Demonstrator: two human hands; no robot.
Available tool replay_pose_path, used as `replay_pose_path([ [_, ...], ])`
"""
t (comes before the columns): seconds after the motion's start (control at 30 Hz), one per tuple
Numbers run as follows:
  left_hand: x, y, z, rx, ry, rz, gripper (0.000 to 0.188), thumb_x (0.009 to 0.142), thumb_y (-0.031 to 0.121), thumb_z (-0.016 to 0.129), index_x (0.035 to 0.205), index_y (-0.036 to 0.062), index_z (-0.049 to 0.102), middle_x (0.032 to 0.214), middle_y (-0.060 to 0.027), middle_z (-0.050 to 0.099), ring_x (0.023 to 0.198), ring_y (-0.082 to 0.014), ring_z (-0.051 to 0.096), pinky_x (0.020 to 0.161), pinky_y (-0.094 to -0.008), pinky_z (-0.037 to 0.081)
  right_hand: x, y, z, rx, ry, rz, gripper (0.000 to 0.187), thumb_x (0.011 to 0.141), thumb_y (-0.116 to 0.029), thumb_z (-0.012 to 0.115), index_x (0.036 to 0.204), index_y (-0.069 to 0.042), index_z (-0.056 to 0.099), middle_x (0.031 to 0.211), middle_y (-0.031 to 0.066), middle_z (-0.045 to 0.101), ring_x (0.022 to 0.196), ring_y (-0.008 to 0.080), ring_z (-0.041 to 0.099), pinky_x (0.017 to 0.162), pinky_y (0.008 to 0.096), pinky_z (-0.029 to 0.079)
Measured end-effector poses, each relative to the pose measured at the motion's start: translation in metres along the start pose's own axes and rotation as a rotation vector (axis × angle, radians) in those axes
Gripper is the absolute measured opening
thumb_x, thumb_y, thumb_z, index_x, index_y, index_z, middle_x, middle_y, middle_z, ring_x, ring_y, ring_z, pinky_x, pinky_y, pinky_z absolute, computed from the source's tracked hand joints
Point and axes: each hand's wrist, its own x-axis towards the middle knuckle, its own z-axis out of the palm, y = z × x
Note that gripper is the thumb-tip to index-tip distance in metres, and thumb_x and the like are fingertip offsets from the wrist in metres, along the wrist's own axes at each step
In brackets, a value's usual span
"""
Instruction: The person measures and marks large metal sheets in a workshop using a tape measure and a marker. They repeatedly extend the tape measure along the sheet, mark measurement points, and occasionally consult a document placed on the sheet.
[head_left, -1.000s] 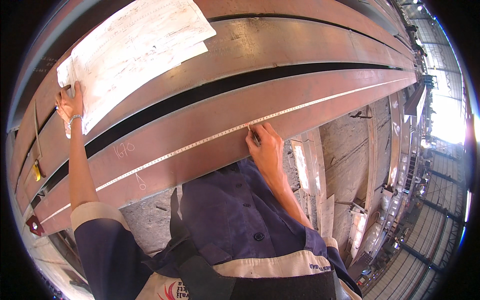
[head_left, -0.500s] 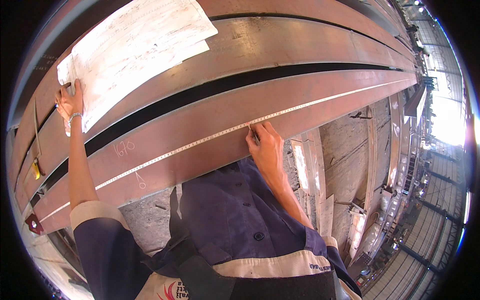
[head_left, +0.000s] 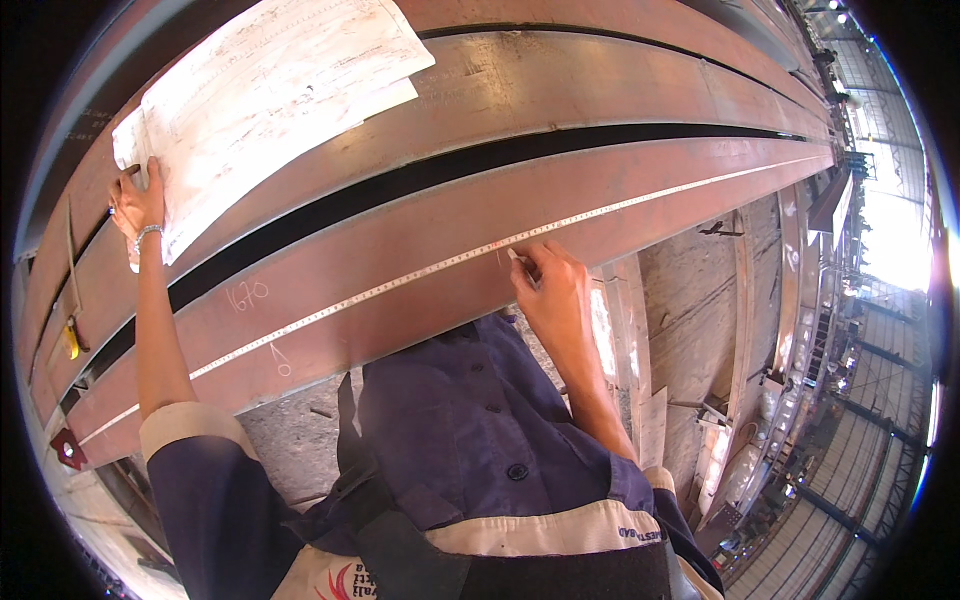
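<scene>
My right hand (head_left: 553,285) pinches a small pale piece of chalk (head_left: 513,255) just on the near side of a stretched measuring tape (head_left: 402,281). The tape lies lengthwise along the nearest reddish-brown steel beam (head_left: 370,325). A short light mark stands at the tape's near edge, beside the chalk tip. Further left, chalk writing and an arrow-like mark show on the same beam. At the far left my left hand (head_left: 138,208) is closed on the edge of large white paper sheets (head_left: 270,110), which lie across the beams behind. Its fingertips are partly hidden.
More steel beams (head_left: 600,80) run parallel behind, with dark gaps between them. A yellow-handled tool (head_left: 72,340) rests on a beam at the far left. A small brown plate with a hole (head_left: 68,450) sits at the tape's left end. Metal pieces lie on the floor at right.
My right hand has drawn back from the tape, slightly right and toward me, with the chalk, uncovering the short mark. My left hand has stayed at the sheets.
</scene>
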Motion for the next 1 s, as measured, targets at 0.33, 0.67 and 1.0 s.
replay_pose_path([
  [0.33, 0.001, 0.002, -0.001, 0.021, -0.017, -0.027, 0.055, 0.088, 0.065, 0.066, 0.118, 0.0206, 0.076, 0.130, -0.0106, 0.067, 0.122, -0.0345, 0.062, 0.102, -0.0507, 0.050, -0.006, 0.014, 0.031, 0.106, 0.105, -0.009, 0.017, 0.091, -0.007, 0.070, 0.107, -0.003, 0.073, 0.097, 0.0168, 0.069, 0.086, 0.0399, 0.070, 0.074, 0.0453, 0.055],
  [0.67, 0.001, -0.001, 0.001, 0.013, 0.010, -0.002, 0.054, 0.088, 0.066, 0.066, 0.117, 0.0208, 0.077, 0.130, -0.0104, 0.067, 0.120, -0.0347, 0.063, 0.100, -0.0513, 0.051, -0.008, 0.011, 0.029, 0.088, 0.087, -0.025, 0.017, 0.092, -0.006, 0.068, 0.107, -0.001, 0.072, 0.097, 0.0175, 0.068, 0.085, 0.0402, 0.069, 0.074, 0.0458, 0.055],
  [1.0, 0.002, -0.002, 0.002, 0.016, 0.022, 0.008, 0.055, 0.088, 0.066, 0.066, 0.116, 0.0202, 0.078, 0.128, -0.0111, 0.067, 0.119, -0.0352, 0.063, 0.099, -0.0504, 0.052, -0.008, 0.009, 0.028, 0.051, 0.082, -0.054, 0.017, 0.092, -0.005, 0.067, 0.108, 0.000, 0.071, 0.099, 0.0181, 0.067, 0.089, 0.0404, 0.069, 0.077, 0.0475, 0.055],
])
